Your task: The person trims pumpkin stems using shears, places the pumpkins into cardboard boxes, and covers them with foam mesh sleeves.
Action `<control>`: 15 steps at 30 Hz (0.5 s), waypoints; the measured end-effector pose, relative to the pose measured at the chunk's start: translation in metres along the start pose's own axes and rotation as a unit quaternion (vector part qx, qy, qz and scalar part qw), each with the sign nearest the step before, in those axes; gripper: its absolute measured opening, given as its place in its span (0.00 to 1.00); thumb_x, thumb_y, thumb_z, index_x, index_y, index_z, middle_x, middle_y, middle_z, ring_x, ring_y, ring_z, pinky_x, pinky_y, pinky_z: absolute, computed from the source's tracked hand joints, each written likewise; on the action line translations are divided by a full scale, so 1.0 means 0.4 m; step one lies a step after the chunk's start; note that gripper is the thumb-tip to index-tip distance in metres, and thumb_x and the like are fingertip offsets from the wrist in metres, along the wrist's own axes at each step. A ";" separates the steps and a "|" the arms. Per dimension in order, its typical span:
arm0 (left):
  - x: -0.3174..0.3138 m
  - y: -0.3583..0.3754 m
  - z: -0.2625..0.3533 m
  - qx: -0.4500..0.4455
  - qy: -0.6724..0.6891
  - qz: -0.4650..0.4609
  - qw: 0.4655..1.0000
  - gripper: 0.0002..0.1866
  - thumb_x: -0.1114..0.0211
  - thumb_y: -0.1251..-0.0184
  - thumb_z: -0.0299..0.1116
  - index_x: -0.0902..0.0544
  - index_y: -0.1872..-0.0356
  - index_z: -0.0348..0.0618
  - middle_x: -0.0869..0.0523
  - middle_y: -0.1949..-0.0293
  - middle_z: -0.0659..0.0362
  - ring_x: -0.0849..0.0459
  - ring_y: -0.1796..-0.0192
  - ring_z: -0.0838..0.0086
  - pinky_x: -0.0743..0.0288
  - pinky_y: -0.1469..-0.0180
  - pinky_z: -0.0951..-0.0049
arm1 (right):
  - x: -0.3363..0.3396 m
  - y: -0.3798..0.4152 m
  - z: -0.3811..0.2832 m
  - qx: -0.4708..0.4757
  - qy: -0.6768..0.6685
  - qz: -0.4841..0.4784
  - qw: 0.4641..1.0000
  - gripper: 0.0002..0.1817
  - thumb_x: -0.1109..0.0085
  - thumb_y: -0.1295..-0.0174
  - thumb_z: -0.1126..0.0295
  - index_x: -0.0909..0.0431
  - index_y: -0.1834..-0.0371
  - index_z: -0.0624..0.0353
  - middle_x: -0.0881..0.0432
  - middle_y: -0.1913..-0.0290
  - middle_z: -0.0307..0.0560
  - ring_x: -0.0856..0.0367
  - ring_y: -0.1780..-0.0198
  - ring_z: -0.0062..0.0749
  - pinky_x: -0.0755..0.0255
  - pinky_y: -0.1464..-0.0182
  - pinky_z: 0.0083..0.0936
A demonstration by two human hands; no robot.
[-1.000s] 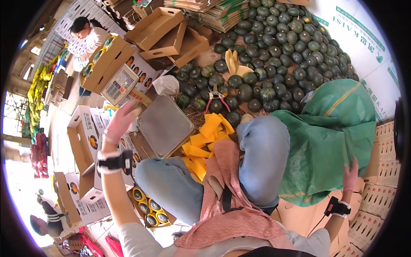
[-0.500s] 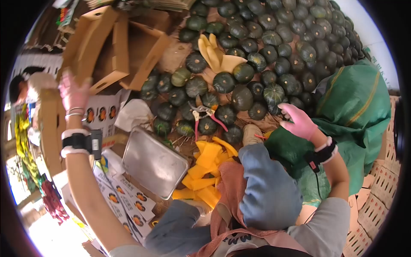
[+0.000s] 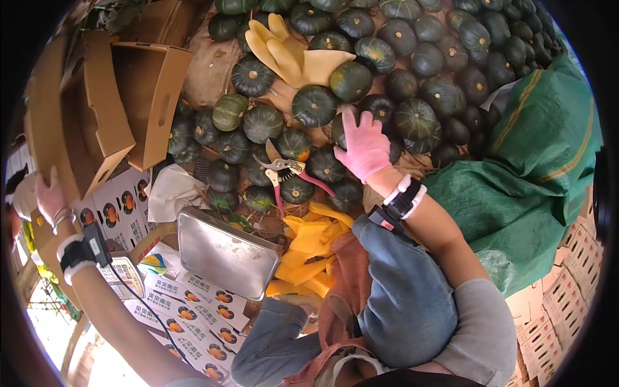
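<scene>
My right hand (image 3: 366, 149), in a pink glove, reaches over the pile of dark green squashes (image 3: 314, 106) with its fingers apart. A squash (image 3: 338, 132) shows partly beneath its fingers. At the far left, my pink-gloved left hand (image 3: 50, 198) is beside a brown cardboard box (image 3: 48, 129), fingers stretched out and nothing visible in them. Red-handled pruning shears (image 3: 282, 169) lie with spread blades on the squashes, to the left of my right hand. A pair of pale yellow rubber gloves (image 3: 290, 55) rests on the pile farther up.
A metal tray (image 3: 225, 251) sits by my knees, above printed white cartons (image 3: 187, 309). Crumpled yellow-orange cloth (image 3: 306, 248) lies beside it. A scale (image 3: 126, 278) is at the left. Green sacking (image 3: 496, 200) fills the right side, near stacked printed cartons (image 3: 567, 293).
My right hand has swung left from the green sacking to over the squashes. My left hand has moved down and left along the cardboard boxes. The view has shifted.
</scene>
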State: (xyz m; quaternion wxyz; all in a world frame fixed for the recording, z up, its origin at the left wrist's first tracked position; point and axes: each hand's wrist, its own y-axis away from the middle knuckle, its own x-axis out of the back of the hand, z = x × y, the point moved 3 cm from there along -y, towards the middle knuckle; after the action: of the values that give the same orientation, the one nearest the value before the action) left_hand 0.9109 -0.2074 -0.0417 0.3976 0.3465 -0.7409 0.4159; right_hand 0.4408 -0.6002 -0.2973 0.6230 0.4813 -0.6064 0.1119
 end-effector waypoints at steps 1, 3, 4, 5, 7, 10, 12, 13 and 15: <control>0.067 0.014 0.021 0.004 0.042 0.023 0.999 0.28 0.41 0.37 0.50 0.24 0.45 0.38 0.18 0.50 0.48 0.20 0.50 0.56 0.29 0.46 0.64 | -0.002 0.003 -0.006 0.010 0.005 0.005 1.000 0.42 0.31 0.53 0.56 0.41 0.35 0.50 0.32 0.51 0.53 0.26 0.52 0.46 0.23 0.63 0.36; 0.198 0.072 0.055 0.066 0.127 0.043 0.989 0.28 0.40 0.36 0.50 0.24 0.44 0.36 0.18 0.51 0.50 0.19 0.52 0.62 0.28 0.47 0.68 | -0.006 0.008 -0.008 0.023 0.006 0.021 1.000 0.41 0.31 0.54 0.57 0.40 0.36 0.49 0.31 0.51 0.53 0.26 0.53 0.46 0.23 0.63 0.36; 0.267 0.117 0.070 0.122 0.168 0.040 0.977 0.29 0.38 0.36 0.49 0.25 0.43 0.35 0.18 0.50 0.50 0.19 0.51 0.67 0.27 0.47 0.71 | -0.007 0.009 -0.004 0.023 0.003 0.020 1.000 0.41 0.31 0.54 0.57 0.40 0.36 0.49 0.31 0.51 0.53 0.26 0.53 0.46 0.23 0.63 0.36; 0.350 0.190 0.132 0.124 0.219 0.065 0.966 0.29 0.38 0.36 0.50 0.24 0.44 0.35 0.18 0.51 0.51 0.19 0.53 0.68 0.27 0.48 0.72 | -0.006 0.007 -0.001 0.025 -0.001 0.021 0.999 0.40 0.31 0.54 0.57 0.40 0.36 0.48 0.30 0.51 0.53 0.26 0.53 0.46 0.23 0.62 0.37; 0.489 0.365 0.229 0.152 0.240 0.108 0.953 0.29 0.38 0.36 0.51 0.23 0.46 0.35 0.17 0.53 0.52 0.19 0.55 0.69 0.26 0.50 0.73 | -0.003 0.005 -0.001 0.041 -0.010 0.042 0.998 0.38 0.32 0.54 0.57 0.38 0.38 0.47 0.30 0.51 0.52 0.26 0.52 0.46 0.24 0.62 0.39; 0.538 0.713 0.175 0.248 0.276 0.053 0.927 0.25 0.38 0.37 0.44 0.24 0.47 0.34 0.19 0.52 0.51 0.20 0.53 0.70 0.26 0.49 0.74 | 0.016 0.019 -0.009 0.072 0.022 0.097 0.992 0.34 0.32 0.55 0.54 0.33 0.43 0.49 0.30 0.50 0.51 0.29 0.51 0.43 0.31 0.59 0.38; 0.551 0.947 0.252 0.152 0.392 -0.034 0.907 0.24 0.40 0.37 0.28 0.31 0.40 0.32 0.27 0.41 0.47 0.24 0.45 0.68 0.32 0.42 0.71 | 0.024 0.047 -0.058 0.151 0.045 0.117 0.981 0.25 0.37 0.50 0.51 0.26 0.52 0.54 0.28 0.53 0.49 0.30 0.51 0.41 0.34 0.59 0.38; 0.573 1.001 0.297 0.057 0.225 -0.183 0.955 0.20 0.37 0.41 0.27 0.25 0.47 0.33 0.18 0.53 0.47 0.18 0.58 0.62 0.25 0.54 0.69 | 0.030 0.078 -0.099 0.182 0.035 0.078 0.979 0.23 0.39 0.49 0.51 0.25 0.55 0.55 0.27 0.54 0.48 0.30 0.51 0.41 0.33 0.59 0.38; 0.560 1.096 0.398 0.067 0.245 -0.232 0.939 0.11 0.34 0.44 0.30 0.22 0.63 0.36 0.19 0.70 0.50 0.20 0.72 0.57 0.27 0.68 0.64 | -0.017 0.139 -0.162 0.218 0.024 0.014 0.975 0.20 0.43 0.45 0.50 0.21 0.62 0.57 0.23 0.60 0.47 0.26 0.53 0.40 0.30 0.60 0.36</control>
State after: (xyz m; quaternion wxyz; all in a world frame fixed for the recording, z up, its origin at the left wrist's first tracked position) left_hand 0.3937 -0.2089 -0.0481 0.6284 0.4220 -0.4900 0.4324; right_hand 0.4410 -0.5211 -0.2644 0.5154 0.5945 -0.5589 0.2617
